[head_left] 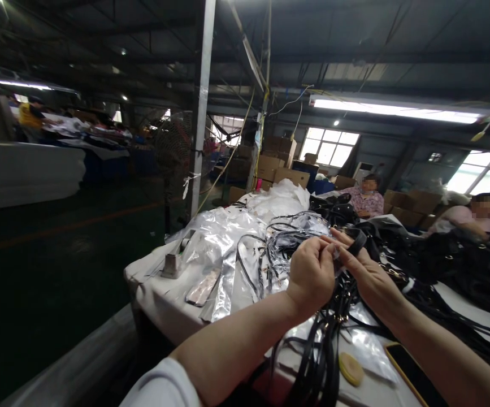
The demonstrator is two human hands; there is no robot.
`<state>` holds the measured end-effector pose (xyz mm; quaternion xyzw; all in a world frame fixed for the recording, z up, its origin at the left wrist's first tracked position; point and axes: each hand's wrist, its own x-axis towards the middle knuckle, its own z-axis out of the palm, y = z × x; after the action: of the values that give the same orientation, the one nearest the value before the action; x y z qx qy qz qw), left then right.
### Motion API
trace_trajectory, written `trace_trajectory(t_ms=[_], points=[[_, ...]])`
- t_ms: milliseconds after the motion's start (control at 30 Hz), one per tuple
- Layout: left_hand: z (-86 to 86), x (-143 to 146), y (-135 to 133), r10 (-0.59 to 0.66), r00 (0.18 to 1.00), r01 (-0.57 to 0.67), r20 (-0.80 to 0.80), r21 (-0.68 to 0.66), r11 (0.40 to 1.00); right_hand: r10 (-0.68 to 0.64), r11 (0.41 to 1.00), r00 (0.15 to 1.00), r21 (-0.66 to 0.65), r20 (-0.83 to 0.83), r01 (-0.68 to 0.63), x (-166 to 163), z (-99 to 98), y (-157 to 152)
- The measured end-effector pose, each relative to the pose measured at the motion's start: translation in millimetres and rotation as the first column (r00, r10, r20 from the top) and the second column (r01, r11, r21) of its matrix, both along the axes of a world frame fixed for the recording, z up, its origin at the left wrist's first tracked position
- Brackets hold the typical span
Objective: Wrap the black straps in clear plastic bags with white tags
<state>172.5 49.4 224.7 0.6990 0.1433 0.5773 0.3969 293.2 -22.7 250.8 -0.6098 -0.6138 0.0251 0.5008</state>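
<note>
My left hand point(312, 271) is closed in a pinch over the table, its fingertips meeting those of my right hand. What it pinches is small and mostly hidden, with a pale, see-through bit showing between the fingers. My right hand point(369, 271) is closed around a looped black strap point(358, 242), which rises above its fingers. Below both hands hangs a bundle of black straps point(319, 356) with gold-coloured metal fittings. More thin black straps point(278, 240) lie in loops just beyond my left hand, among clear plastic bags point(223, 232).
A phone point(414, 370) and a yellow round disc point(350, 368) lie near me on the table point(151, 294). A patterned phone-like object point(203, 287) and a small block point(170, 265) sit at left. Black bags point(465, 265) pile up at right, where two people sit. A metal post point(202, 113) rises behind.
</note>
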Motion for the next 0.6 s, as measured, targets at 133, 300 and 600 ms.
trace_trajectory(t_ms=[133,300,600], points=[[1.9,4,-3,0.072,0.997,-0.072,0.018,-0.01,0.997,0.033,0.999,0.962,0.044,-0.272,-0.022,1,17.8,5],[6.6,8,-2,0.043,0.999,-0.042,0.024,-0.054,0.998,0.023,0.993,0.868,0.111,-0.496,0.037,-1,38.7,11],[39.1,9,3,-0.03,0.992,0.042,0.122,-0.099,0.994,0.165,0.982,0.799,0.17,-0.579,-0.08,-20,51.0,16]])
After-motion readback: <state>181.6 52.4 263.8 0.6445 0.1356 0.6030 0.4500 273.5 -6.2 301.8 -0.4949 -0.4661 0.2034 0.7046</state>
